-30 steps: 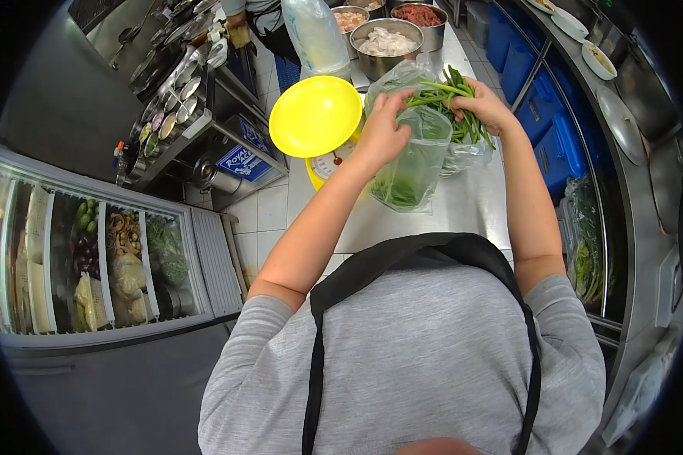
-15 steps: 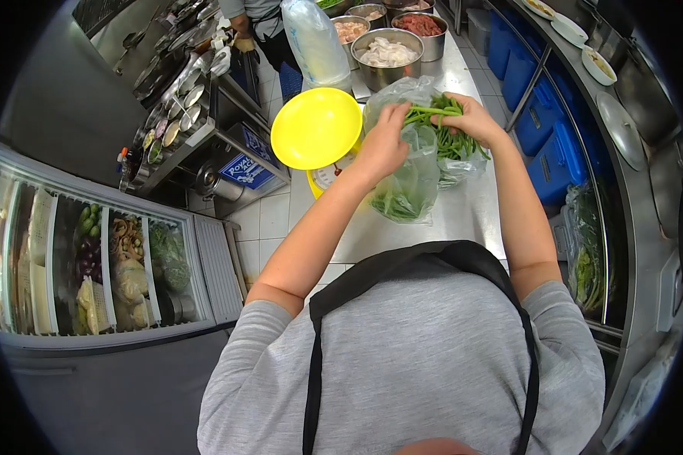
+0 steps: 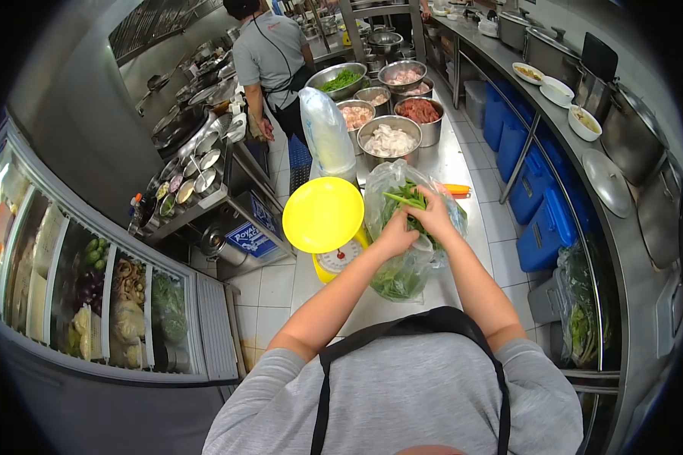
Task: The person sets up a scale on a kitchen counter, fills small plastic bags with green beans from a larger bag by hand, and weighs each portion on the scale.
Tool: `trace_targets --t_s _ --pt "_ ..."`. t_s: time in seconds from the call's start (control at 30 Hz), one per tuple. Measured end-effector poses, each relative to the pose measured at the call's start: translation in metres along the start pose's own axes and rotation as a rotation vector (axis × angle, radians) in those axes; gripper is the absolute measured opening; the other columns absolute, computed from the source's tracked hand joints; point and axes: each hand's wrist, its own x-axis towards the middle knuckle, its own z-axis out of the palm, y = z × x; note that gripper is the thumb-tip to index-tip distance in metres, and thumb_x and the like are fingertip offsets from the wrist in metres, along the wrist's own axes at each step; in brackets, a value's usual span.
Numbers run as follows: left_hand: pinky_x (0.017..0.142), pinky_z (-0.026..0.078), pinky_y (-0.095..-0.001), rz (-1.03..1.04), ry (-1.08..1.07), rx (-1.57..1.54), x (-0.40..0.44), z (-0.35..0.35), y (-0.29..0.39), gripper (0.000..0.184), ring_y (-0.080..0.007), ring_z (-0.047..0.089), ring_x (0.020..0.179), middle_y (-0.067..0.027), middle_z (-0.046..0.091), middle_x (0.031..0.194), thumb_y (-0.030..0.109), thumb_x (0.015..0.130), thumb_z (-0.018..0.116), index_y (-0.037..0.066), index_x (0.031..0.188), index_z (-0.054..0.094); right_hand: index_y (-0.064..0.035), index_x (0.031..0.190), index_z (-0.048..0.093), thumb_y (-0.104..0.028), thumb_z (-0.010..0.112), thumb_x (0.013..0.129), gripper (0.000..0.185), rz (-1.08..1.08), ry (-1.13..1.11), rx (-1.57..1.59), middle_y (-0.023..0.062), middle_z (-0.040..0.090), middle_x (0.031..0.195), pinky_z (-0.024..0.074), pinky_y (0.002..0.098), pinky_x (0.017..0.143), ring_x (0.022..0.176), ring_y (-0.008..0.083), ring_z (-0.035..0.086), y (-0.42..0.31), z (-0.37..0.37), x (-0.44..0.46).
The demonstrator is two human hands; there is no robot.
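My right hand (image 3: 435, 214) closes around green vegetable stalks (image 3: 402, 200), whose ends stick out past the fingers to the left. Just below it, my left hand (image 3: 397, 233) is closed at the mouth of a clear plastic bag (image 3: 399, 279) with greens inside; its fingertips are partly hidden, but they appear to pinch the film. Another clear bag (image 3: 391, 176) stands open behind my hands, with more greens showing. Left of the bags is a yellow scale (image 3: 340, 258) with a round yellow pan (image 3: 323, 215) on top.
Steel pots of raw meat, including a near pot (image 3: 389, 142), stand behind the bags beside a tall plastic-wrapped stack (image 3: 328, 136). Orange carrots (image 3: 456, 189) lie at right. A co-worker (image 3: 273, 61) stands at far left. A glass-front fridge (image 3: 99, 280) and blue bins (image 3: 548, 227) flank the table.
My view has tilted up, showing more of the kitchen. My right hand has moved left with the green stalks, from the right-hand bag to over the bags beside my left hand.
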Motion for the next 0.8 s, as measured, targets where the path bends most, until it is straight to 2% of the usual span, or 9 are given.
trace_targets --t_s 0.1,0.17,0.23,0.3,0.43,0.53,0.6,0.7,0.8 --pt "0.051 0.046 -0.0247 0.013 0.096 0.045 -0.016 -0.003 0.012 0.061 -0.0105 0.050 0.060 -0.0129 0.038 0.116 0.002 0.073 0.058 0.000 0.128 0.029 -0.0008 0.104 0.052 -0.004 0.067 0.075 0.033 0.030 0.003 0.097 0.0044 0.060 0.094 0.0444 0.0233 0.072 0.084 0.0093 0.055 -0.021 -0.001 -0.006" --pt "0.051 0.046 -0.0241 0.066 0.103 -0.062 -0.038 -0.011 0.027 0.056 -0.0104 0.049 0.060 -0.0125 0.036 0.121 0.001 0.075 0.057 0.002 0.125 0.033 -0.0008 0.105 0.050 -0.004 0.067 0.076 0.033 -0.070 0.043 -0.298 0.0049 0.060 0.094 0.0450 0.0234 0.071 0.083 0.0095 0.056 -0.053 -0.008 -0.009" --pt "0.051 0.046 -0.0235 0.132 0.109 -0.165 -0.056 -0.022 0.032 0.050 -0.0103 0.048 0.059 -0.0122 0.034 0.126 0.000 0.076 0.057 0.005 0.122 0.037 -0.0006 0.108 0.049 -0.004 0.065 0.077 0.035 -0.136 0.027 -0.069 0.0058 0.060 0.094 0.0456 0.0232 0.070 0.081 0.0101 0.057 -0.020 -0.021 0.005" --pt "0.054 0.046 -0.0229 0.219 0.168 -0.060 -0.068 -0.030 0.032 0.041 -0.0097 0.048 0.061 -0.0137 0.032 0.132 0.000 0.078 0.058 0.009 0.116 0.044 -0.0006 0.108 0.048 -0.002 0.063 0.078 0.033 0.071 -0.035 0.137 0.0075 0.060 0.093 0.0464 0.0239 0.070 0.080 0.0116 0.059 -0.035 -0.027 0.001" --pt "0.058 0.047 -0.0214 0.200 0.181 0.094 -0.087 -0.032 0.022 0.020 -0.0086 0.049 0.067 -0.0155 0.032 0.134 0.004 0.079 0.060 0.008 0.098 0.055 -0.0015 0.103 0.047 0.002 0.057 0.080 0.025 -0.052 0.044 0.077 0.0078 0.061 0.091 0.0479 0.0245 0.070 0.079 0.0128 0.060 -0.056 -0.024 -0.009" --pt "0.061 0.049 -0.0217 0.211 0.146 0.227 -0.098 -0.036 0.014 0.023 -0.0089 0.050 0.071 -0.0151 0.034 0.132 0.005 0.080 0.059 0.010 0.103 0.057 -0.0027 0.098 0.047 0.000 0.059 0.081 0.021 -0.077 0.117 0.196 0.0060 0.060 0.089 0.0481 0.0245 0.070 0.078 0.0123 0.060 -0.081 -0.017 -0.014" --pt "0.064 0.050 -0.0226 -0.002 0.002 -0.084 -0.106 -0.033 0.020 0.037 -0.0083 0.051 0.075 -0.0144 0.034 0.133 0.004 0.082 0.057 0.011 0.118 0.053 -0.0041 0.093 0.047 -0.002 0.061 0.082 0.017 -0.139 0.188 0.306 0.0045 0.058 0.084 0.0483 0.0251 0.069 0.077 0.0123 0.060 -0.094 -0.013 -0.018" --pt "0.067 0.051 -0.0234 -0.031 -0.055 -0.203 -0.099 -0.032 0.013 0.049 -0.0077 0.053 0.074 -0.0115 0.040 0.127 0.004 0.084 0.055 0.009 0.131 0.042 -0.0050 0.089 0.046 -0.005 0.060 0.084 0.016 -0.238 0.253 0.391 0.0033 0.056 0.079 0.0482 0.0255 0.068 0.074 0.0122 0.059 -0.120 -0.007 -0.016" --pt "0.064 0.050 -0.0239 -0.085 -0.091 -0.366 -0.088 -0.030 0.024 0.055 -0.0077 0.055 0.071 -0.0066 0.051 0.108 0.003 0.084 0.055 0.005 0.135 0.034 -0.0053 0.088 0.044 -0.008 0.060 0.084 0.017 -0.309 0.233 0.465 0.0056 0.054 0.078 0.0472 0.0283 0.067 0.073 0.0156 0.058 -0.139 0.008 -0.019"
